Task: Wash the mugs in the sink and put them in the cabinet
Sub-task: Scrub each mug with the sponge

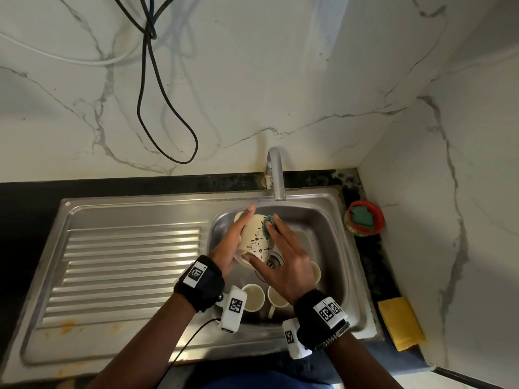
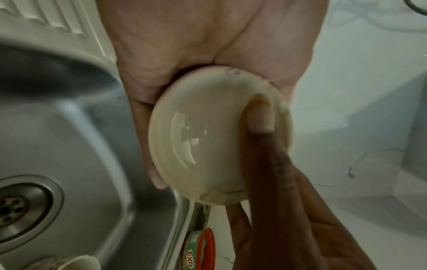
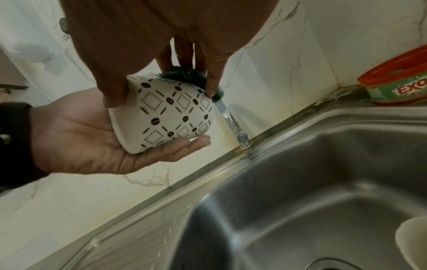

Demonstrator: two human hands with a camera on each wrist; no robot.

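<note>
Grip report, left hand [image 1: 230, 242]: palm up and fingers nearly straight, it cradles the patterned mug [image 1: 257, 240] on its side, with the mug's wall resting across palm and fingers. In the left wrist view the mug's cream interior [image 2: 208, 138] faces the camera.

Right hand [image 1: 286, 259]: fingertips press a green scouring pad [image 1: 269, 221] against the mug's base end at 12 o'clock, while the thumb [image 2: 261, 117] hooks over the rim at 6 o'clock. The right wrist view confirms the pad [image 3: 187, 74] is pinched between fingers and mug [image 3: 166, 117].

The mug is held above the sink basin [image 1: 323, 234], over the drain [image 1: 273, 262], with the tap spout [image 1: 276, 175] at 12 o'clock from it. No water stream is discernible.

Three further mugs stand in the basin at 6 o'clock from the held one: one [image 1: 253, 297] just beside the left wrist band, one [image 1: 276, 299] partly under the right hand, and one [image 1: 316, 272] mostly hidden at 3 o'clock of that hand.

The ribbed draining board [image 1: 126, 270] lies at 9 o'clock of the basin. On the dark bench [image 1: 373, 265], at 3 o'clock, stand a red-rimmed dish-soap tub [image 1: 364, 221] holding a green pad and, nearer the onlooker, a yellow cloth [image 1: 401, 322]. A black cable [image 1: 157, 88] hangs against the marble wall.
</note>
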